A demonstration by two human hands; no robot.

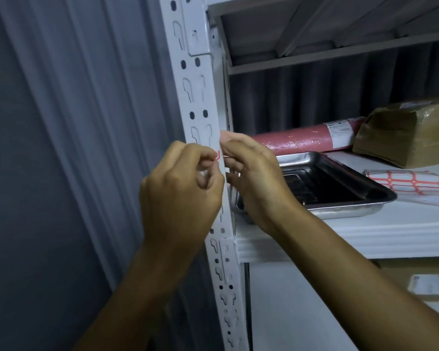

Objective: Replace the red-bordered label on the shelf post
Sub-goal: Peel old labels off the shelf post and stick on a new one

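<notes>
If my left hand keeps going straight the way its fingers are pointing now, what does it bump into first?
Most likely the white shelf post. Your left hand points right and slightly up, its fingertips pinching the red-bordered label already at the post's face. Your right hand sits just beyond, though depth is hard to judge.

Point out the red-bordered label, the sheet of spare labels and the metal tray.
red-bordered label (pixel 217 156): head view, its visible red corner.
sheet of spare labels (pixel 406 181): head view, sheet's middle.
metal tray (pixel 340 207): head view, front rim.
</notes>
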